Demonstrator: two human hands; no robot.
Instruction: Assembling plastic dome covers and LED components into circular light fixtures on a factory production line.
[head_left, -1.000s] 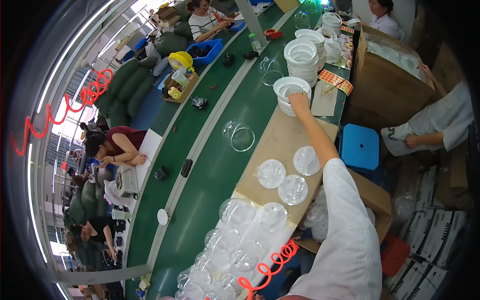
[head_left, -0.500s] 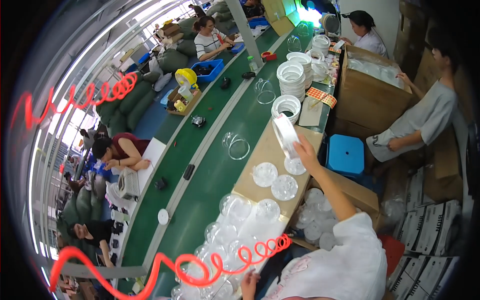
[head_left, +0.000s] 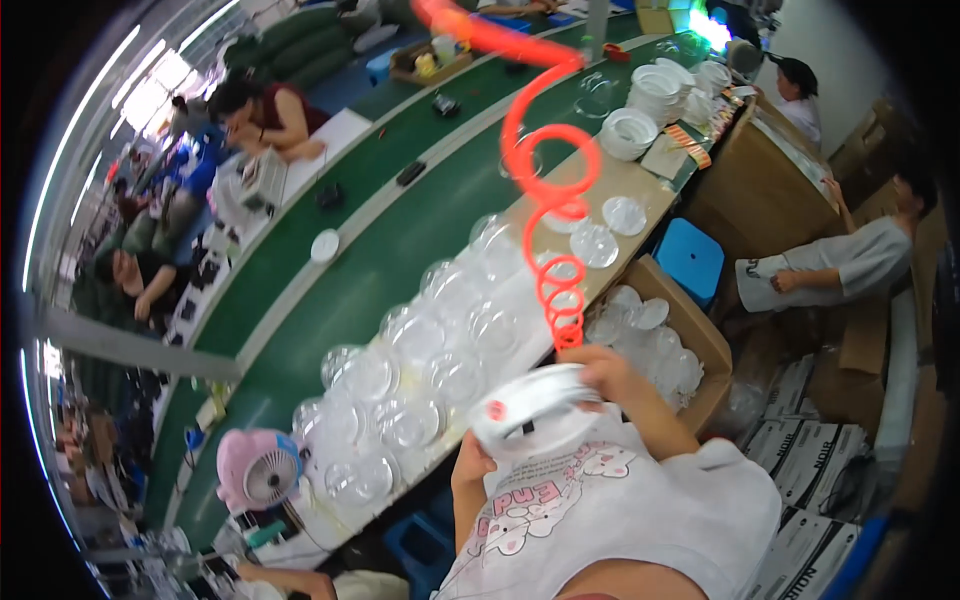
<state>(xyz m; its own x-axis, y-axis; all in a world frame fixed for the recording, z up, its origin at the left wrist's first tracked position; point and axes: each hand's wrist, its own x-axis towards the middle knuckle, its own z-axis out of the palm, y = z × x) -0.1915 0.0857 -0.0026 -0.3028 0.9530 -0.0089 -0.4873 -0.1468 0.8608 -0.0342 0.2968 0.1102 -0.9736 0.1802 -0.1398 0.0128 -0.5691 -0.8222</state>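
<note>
In front of my chest is a white plastic ring [head_left: 525, 402], tilted, with a small round red sticker on its side. My right hand [head_left: 612, 378] is closed on its far right part. At its left side my left hand [head_left: 474, 464] grips the lower edge, its fingers partly hidden by the ring. A red coiled hose [head_left: 555, 180] hangs across the view and its lower end comes down by my right hand; whether it touches the hand I cannot tell. Several clear round plastic covers [head_left: 408, 335] lie in rows on the white-covered bench beside me.
A stack of white rings [head_left: 630, 132] stands at the bench's far end. An open carton [head_left: 705, 335] of clear discs sits to my right, near a blue stool [head_left: 690, 262]. A pink fan [head_left: 258, 472] stands at left beside the green conveyor [head_left: 390, 225]. Co-workers sit around.
My right hand has brought the white ring from near the far stack back to my chest. My left hand has come up to hold it too. The view has turned toward the near bench.
</note>
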